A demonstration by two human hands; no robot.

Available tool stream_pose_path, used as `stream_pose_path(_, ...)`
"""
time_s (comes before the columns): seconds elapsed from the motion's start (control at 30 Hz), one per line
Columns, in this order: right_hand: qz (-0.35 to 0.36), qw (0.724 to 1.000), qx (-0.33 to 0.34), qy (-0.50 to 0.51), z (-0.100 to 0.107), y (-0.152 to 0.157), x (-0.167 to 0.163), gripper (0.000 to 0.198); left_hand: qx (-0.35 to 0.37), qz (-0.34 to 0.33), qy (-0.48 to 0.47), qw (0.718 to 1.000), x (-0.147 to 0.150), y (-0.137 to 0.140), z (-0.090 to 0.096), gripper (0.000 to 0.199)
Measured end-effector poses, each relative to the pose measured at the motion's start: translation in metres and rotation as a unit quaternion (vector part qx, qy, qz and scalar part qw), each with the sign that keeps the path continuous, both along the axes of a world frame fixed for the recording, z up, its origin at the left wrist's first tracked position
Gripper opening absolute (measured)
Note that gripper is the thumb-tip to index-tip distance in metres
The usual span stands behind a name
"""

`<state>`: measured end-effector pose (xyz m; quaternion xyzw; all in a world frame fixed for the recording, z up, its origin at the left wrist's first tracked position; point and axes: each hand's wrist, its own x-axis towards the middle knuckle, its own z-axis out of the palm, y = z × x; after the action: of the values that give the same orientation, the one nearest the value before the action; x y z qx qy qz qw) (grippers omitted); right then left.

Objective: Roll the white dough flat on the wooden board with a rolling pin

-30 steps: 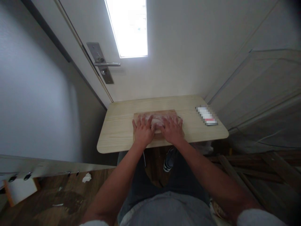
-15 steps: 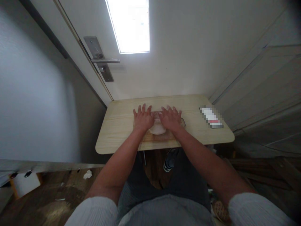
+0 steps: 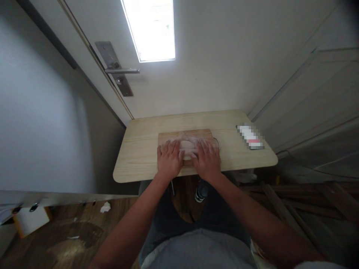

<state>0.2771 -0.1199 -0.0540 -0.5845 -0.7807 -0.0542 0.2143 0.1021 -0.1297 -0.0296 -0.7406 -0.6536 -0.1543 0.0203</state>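
— In the head view, where is the pale, dough-like piece placed?

— It is seen on the wooden board, between the left hand and the right hand. The wood around it is whitened.

— How are the hands held?

— The fingers of both are laid forward over the board, with the thumbs turned inward near the piece. Whether anything is gripped beneath the palms cannot be told, as the undersides are hidden.

— What could go wrong from here?

— The board could be skewed if uneven force were put on by the two hands, since nothing is seen to fix it down. The piece might be left thinner on one side by lopsided pressure, or be stuck where the wood is less whitened.

— And the edges?

— The board is set close to the near edge of the table, so it could be drawn over by a hard pull. More room is left beyond it, bounded by the door. To the left, a wide stretch of tabletop is offered. To the right, a metal ring is found at the board's end; well apart from it, a flat item, its face pixelated, could be knocked only by a wide sweep.
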Motion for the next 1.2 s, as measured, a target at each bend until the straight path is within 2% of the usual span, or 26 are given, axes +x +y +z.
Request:
stream_pose_path(0.13, 0.014, 1.000, -0.001, 0.000, 0.000, -0.021, 0.004, 0.063, -0.008, -0.015, 0.004, 1.000, -0.004, -0.014, -0.002, 0.053)
stream_pose_path(0.27, 0.013, 1.000, -0.005, 0.001, -0.002, -0.022, 0.006, 0.062, -0.008, -0.027, 0.013, 1.000, -0.006, -0.008, -0.002, 0.053)
stream_pose_path(0.63, -0.013, 0.999, -0.032, 0.001, -0.005, 0.041, 0.007, 0.057, -0.019, -0.027, 0.056, 0.998, 0.002, 0.061, 0.011, 0.054)
stream_pose_path(1.0, -0.050, 0.993, -0.102, -0.020, 0.011, 0.091, 0.005, 0.053, -0.063, -0.050, 0.061, 0.995, 0.004, 0.129, 0.005, 0.053)
stream_pose_path(1.1, -0.055, 0.992, -0.112, -0.024, 0.012, 0.097, 0.006, 0.053, -0.073, -0.061, 0.060, 0.994, 0.004, 0.137, 0.005, 0.052)
stream_pose_path(1.2, -0.053, 0.993, -0.105, -0.021, 0.013, 0.093, 0.006, 0.053, -0.066, -0.058, 0.058, 0.994, 0.004, 0.132, 0.004, 0.052)
